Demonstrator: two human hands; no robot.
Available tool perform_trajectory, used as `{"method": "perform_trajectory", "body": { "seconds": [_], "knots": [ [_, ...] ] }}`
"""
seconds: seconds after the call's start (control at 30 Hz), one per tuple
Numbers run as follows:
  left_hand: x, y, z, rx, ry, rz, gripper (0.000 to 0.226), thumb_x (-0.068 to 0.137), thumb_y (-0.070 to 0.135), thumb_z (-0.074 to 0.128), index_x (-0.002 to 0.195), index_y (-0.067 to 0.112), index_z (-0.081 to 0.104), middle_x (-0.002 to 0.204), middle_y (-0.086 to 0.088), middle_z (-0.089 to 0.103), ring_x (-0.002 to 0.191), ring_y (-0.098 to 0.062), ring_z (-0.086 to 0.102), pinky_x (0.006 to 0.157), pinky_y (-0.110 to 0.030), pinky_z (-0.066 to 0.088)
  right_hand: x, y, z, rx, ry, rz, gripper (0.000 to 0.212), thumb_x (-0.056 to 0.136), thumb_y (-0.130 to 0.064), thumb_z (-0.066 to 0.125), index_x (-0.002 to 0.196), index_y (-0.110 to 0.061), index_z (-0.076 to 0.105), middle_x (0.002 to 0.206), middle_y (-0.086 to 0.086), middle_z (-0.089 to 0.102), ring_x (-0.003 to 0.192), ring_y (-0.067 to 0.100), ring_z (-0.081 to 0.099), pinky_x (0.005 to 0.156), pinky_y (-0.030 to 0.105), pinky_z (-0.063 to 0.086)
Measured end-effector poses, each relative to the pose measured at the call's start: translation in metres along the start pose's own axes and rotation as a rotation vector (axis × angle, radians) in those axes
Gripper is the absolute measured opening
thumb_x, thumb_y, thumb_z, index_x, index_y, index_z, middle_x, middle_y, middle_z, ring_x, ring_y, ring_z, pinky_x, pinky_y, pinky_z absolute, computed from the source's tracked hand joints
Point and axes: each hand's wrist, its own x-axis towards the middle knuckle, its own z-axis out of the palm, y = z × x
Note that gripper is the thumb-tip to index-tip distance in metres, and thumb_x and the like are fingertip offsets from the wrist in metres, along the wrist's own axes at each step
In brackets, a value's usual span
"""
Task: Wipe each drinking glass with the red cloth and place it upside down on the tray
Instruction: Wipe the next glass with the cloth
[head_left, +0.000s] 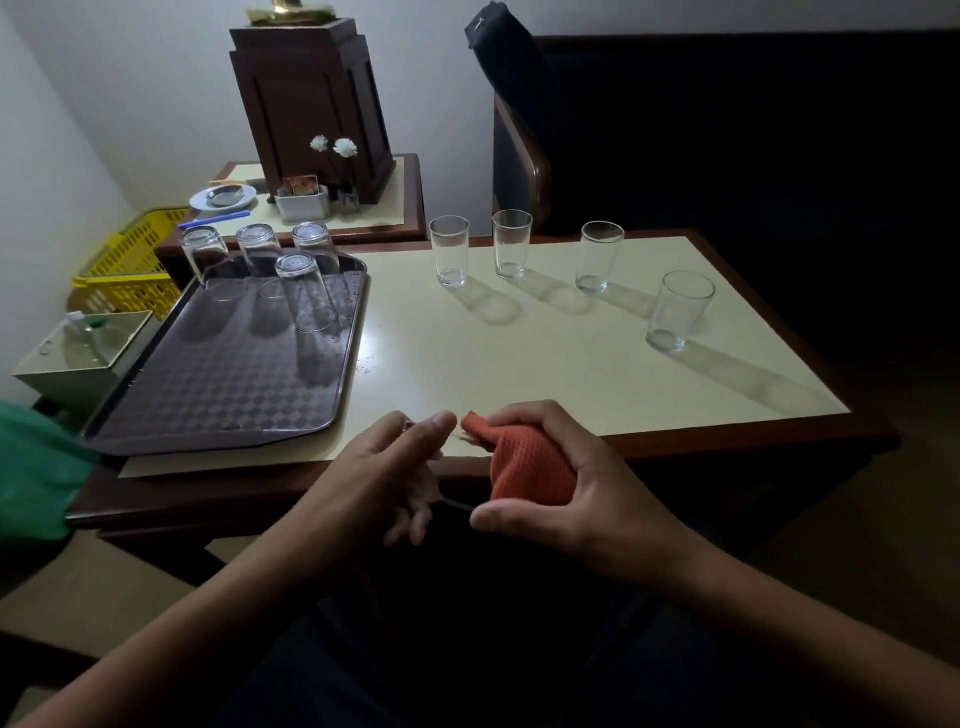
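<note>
Closest in, low over a dark lap and just short of the table (519, 374) edge: left hand (384, 478) curled round a clear drinking glass (441, 470), right hand (587, 499) clutching the red cloth (530, 467), bunched up against the right end of the glass. Cloth pushed inside or only pressed against it: cannot tell. Both hands occupied, neither spread wide.

Likely trouble from here: held off the table with nothing beneath but lap and floor, so probably a drop on any slipped grip during rubbing. Smooth wall, dim light, near-invisible outline, hence easy to misjudge the rim. Hard twisting with the cloth, and possibly levered out of the left fingers. On the way over to the tray (218, 384), some risk of clipping the front inverted glass (306, 296), standing alone ahead of three more inverted glasses (257, 252) along the far rim; with a knock there, perhaps more than one toppled.

Look of the held glass: plain, colourless, barely readable apart from a thin bright edge and fingers blurred through it. Beyond, four upright glasses (511, 244) spaced well apart across the table, apparently waiting for their wipe.
</note>
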Motion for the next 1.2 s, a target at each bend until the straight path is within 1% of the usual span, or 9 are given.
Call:
{"method": "perform_trajectory", "body": {
  "seconds": [0.2,0.3,0.37,0.43,0.53,0.63,0.83,1.0,1.2],
  "knots": [
    [0.0,0.002,-0.008,-0.051,-0.174,-0.304,0.062,0.086,0.07,0.058,0.092,0.008,0.06,0.067,-0.016,0.054,0.039,-0.022,0.037,0.038,-0.019,0.017,0.001,0.005,0.0,-0.461,-0.024,-0.494,0.067,0.077,-0.021,0.096,0.135,-0.015,0.064,0.151,0.009,0.052,0.142,0.022,0.053,0.111,0.032,0.05],
    [-0.003,0.004,-0.005,-0.06,-0.22,-0.205,0.06,0.088,0.065,0.057,0.1,0.007,0.057,0.076,-0.019,0.063,0.042,-0.024,0.051,0.036,-0.023,0.036,0.002,0.007,-0.003,-0.274,0.081,-0.279,0.064,0.072,-0.018,0.099,0.127,-0.022,0.068,0.134,-0.006,0.067,0.123,0.012,0.066,0.1,0.028,0.054],
    [-0.005,0.005,-0.006,0.039,-0.208,0.06,0.049,0.087,0.048,0.07,0.123,0.017,0.057,0.103,-0.019,0.07,0.067,-0.028,0.067,0.06,-0.032,0.057,0.002,0.009,0.001,0.082,-0.054,-0.026,0.057,0.071,-0.012,0.096,0.12,-0.024,0.07,0.121,-0.004,0.074,0.104,0.014,0.073,0.088,0.033,0.06],
    [-0.007,0.006,-0.011,0.058,-0.231,0.222,0.047,0.089,0.027,0.073,0.132,0.02,0.055,0.118,-0.022,0.066,0.083,-0.033,0.067,0.076,-0.038,0.058,0.004,0.008,0.0,0.205,-0.111,0.059,0.055,0.072,-0.01,0.093,0.12,-0.023,0.07,0.118,0.004,0.073,0.099,0.019,0.074,0.085,0.041,0.062],
    [-0.005,0.01,-0.014,-0.137,-0.208,0.08,0.04,0.086,0.025,0.07,0.12,0.008,0.059,0.103,-0.032,0.065,0.07,-0.034,0.062,0.06,-0.031,0.055,0.001,-0.005,-0.007,-0.28,-0.032,-0.28,0.067,0.073,-0.016,0.099,0.131,-0.023,0.066,0.141,-0.003,0.063,0.128,0.015,0.065,0.1,0.032,0.057],
    [-0.004,0.01,-0.01,-0.22,-0.191,-0.076,0.05,0.083,0.036,0.067,0.115,-0.001,0.055,0.085,-0.022,0.068,0.051,-0.025,0.057,0.04,-0.023,0.044,0.002,0.006,-0.003,-0.551,-0.033,-0.564,0.064,0.08,-0.015,0.094,0.136,-0.014,0.063,0.155,0.014,0.049,0.146,0.027,0.051,0.111,0.037,0.052],
    [-0.012,0.011,-0.013,0.013,-0.211,0.161,0.038,0.091,0.023,0.073,0.126,0.015,0.06,0.106,-0.021,0.07,0.077,-0.034,0.07,0.075,-0.037,0.06,0.007,0.007,-0.003,0.17,-0.051,-0.043,0.062,0.071,-0.011,0.098,0.123,-0.031,0.07,0.128,0.001,0.073,0.11,0.016,0.075,0.092,0.039,0.062],
    [-0.007,0.011,-0.001,-0.276,-0.097,-0.07,0.043,0.09,0.034,0.072,0.11,-0.002,0.06,0.086,-0.021,0.064,0.052,-0.028,0.059,0.044,-0.025,0.047,0.003,-0.001,-0.008,-0.58,-0.054,-0.522,0.071,0.078,-0.02,0.095,0.139,-0.02,0.059,0.156,0.008,0.048,0.144,0.024,0.051,0.111,0.034,0.052],
    [-0.012,0.008,-0.001,-0.186,-0.184,0.031,0.039,0.091,0.019,0.074,0.123,0.004,0.058,0.114,-0.038,0.06,0.075,-0.038,0.067,0.069,-0.035,0.061,0.006,-0.003,-0.017,0.036,0.071,-0.083,0.06,0.069,-0.014,0.099,0.119,-0.021,0.068,0.12,-0.012,0.075,0.112,0.006,0.072,0.088,0.021,0.058]
  ]
}}
